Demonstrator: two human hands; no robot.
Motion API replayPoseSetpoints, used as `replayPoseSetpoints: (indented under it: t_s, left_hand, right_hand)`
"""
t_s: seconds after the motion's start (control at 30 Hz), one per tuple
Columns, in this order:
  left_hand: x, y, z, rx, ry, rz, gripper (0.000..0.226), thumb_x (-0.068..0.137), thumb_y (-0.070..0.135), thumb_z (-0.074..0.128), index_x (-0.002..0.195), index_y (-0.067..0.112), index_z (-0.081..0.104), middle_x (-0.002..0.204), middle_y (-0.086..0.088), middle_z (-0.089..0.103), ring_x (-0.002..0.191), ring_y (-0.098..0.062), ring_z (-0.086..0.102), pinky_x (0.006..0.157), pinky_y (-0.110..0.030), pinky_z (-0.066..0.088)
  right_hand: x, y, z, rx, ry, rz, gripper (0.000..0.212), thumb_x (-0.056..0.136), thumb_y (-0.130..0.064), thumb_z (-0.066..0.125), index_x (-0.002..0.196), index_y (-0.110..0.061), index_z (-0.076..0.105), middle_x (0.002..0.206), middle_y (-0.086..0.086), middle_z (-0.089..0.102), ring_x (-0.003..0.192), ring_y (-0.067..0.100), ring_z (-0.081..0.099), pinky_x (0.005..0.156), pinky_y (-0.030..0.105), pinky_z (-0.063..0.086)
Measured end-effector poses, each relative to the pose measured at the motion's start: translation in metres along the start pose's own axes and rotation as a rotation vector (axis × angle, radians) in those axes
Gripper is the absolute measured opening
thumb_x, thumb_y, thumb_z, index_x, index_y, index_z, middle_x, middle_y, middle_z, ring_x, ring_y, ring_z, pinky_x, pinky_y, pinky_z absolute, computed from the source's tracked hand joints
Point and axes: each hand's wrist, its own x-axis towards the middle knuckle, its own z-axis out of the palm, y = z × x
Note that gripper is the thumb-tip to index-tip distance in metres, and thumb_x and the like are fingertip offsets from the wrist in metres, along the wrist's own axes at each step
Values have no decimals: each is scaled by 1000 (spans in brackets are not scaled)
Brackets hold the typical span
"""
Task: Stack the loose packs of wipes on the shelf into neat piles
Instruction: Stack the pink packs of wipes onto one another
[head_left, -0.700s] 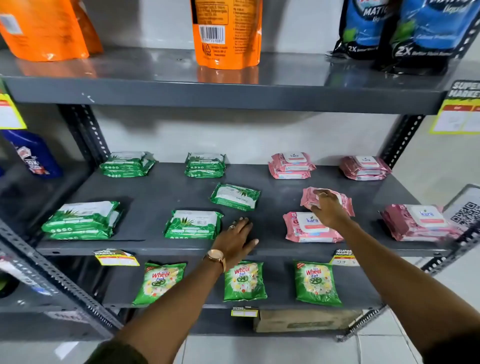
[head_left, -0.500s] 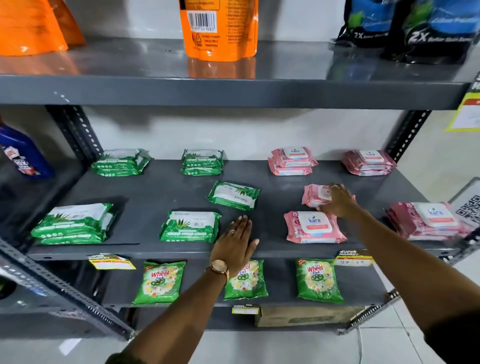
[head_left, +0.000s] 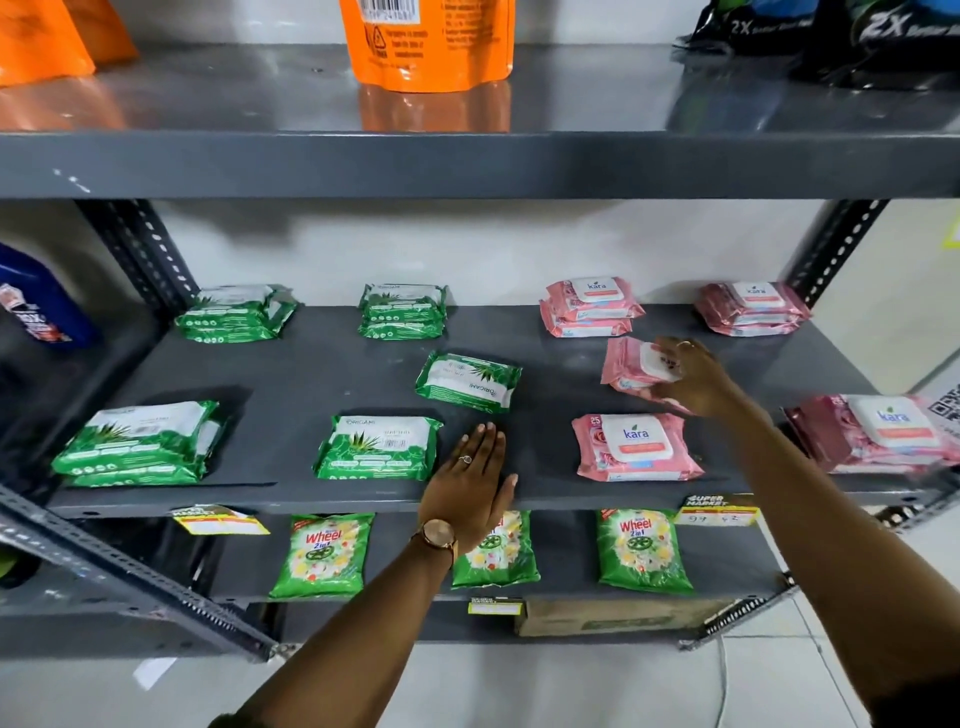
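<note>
On the grey middle shelf (head_left: 322, 364) lie green and pink packs of wipes. My right hand (head_left: 693, 382) grips a loose pink pack (head_left: 626, 366), tilted and lifted a little off the shelf. A single pink pack (head_left: 636, 449) lies in front of it. Pink piles sit at the back (head_left: 589, 306), back right (head_left: 750, 306) and front right (head_left: 872, 434). My left hand (head_left: 475, 488) rests flat and open on the shelf's front edge. Beside it lies a green pack (head_left: 379, 447); a loose slanted green pack (head_left: 467, 380) lies behind. Green piles sit at back left (head_left: 234, 313), back middle (head_left: 404, 310) and front left (head_left: 137, 444).
The upper shelf (head_left: 467, 161) overhangs close above, carrying orange pouches (head_left: 426, 41) and dark pouches (head_left: 831, 36). Green detergent bags (head_left: 322, 553) lie on the shelf below. A blue bottle (head_left: 36, 306) stands on the neighbouring rack at left. Slotted uprights (head_left: 140, 249) flank the shelf.
My right hand has closed round the loose pink pack and raised and tilted it. My left hand stays flat at the shelf's front edge. The view has moved closer.
</note>
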Motion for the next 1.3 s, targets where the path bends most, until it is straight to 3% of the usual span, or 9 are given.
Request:
replayPoseSetpoints:
  t_s: [0.17,0.4,0.57,0.77,0.97,1.03,1.1,1.17,1.3]
  left_hand:
    - [0,0,4,-41,25,-12,60,96,40,28,138,1,46,143,-16,50,135,-29,44,110,-43,40]
    - [0,0,2,-39,28,-12,75,99,48,2,137,2,48,142,-14,51,135,-28,43,112,-42,33]
    - [0,0,3,-39,47,1,62,98,41,22,136,0,48,142,-16,51,135,-29,44,112,-43,36]
    - [-2,1,0,-33,58,16,62,98,41,22,134,-2,50,139,-17,53,132,-30,47,109,-44,37]
    - [-2,2,-1,-22,60,12,62,95,39,25,135,-2,49,141,-18,51,134,-30,44,112,-42,32]
    - [-3,3,-2,-21,66,16,62,96,40,24,135,-1,49,141,-18,51,134,-30,44,112,-43,34]
    - [-3,3,-3,-21,68,16,62,95,40,25,134,-1,50,140,-18,53,132,-31,47,110,-43,36]
    - [-4,3,-3,-15,76,10,60,95,39,27,131,-1,53,136,-18,56,129,-31,50,108,-43,38]
    - [-5,3,-3,-3,88,10,59,95,38,28,129,-1,56,133,-18,59,125,-31,54,105,-43,42]
  right_hand:
    - [-44,-30,-19,73,-103,-123,80,66,-8,81,135,-10,40,134,13,46,120,23,46,95,28,34]
    - [-74,-31,14,-28,-173,-99,82,69,-11,78,139,-13,34,144,11,41,133,31,35,113,44,31]
    - [-78,-35,-2,13,-256,-67,91,72,-15,76,145,-16,22,154,6,28,141,27,26,114,41,26]
    - [-85,-41,-8,21,-115,-17,67,75,-21,73,134,-12,43,142,10,47,129,29,44,105,42,38]
    - [-87,-71,-1,-291,124,198,64,71,-58,67,106,-5,57,109,15,67,100,36,64,81,42,53]
    - [-87,-73,1,-360,190,220,55,81,-49,61,111,-3,55,112,17,65,104,37,62,81,43,54]
    - [-86,-66,-2,-428,198,109,43,86,-14,61,124,-3,45,128,18,55,117,38,52,87,48,52]
    - [-83,-52,-5,-479,91,-176,65,76,14,57,134,-11,40,145,12,41,133,35,37,101,48,45]
    - [-85,-36,-5,-680,-122,-533,84,74,21,52,142,-23,29,158,3,16,147,28,9,119,46,22]
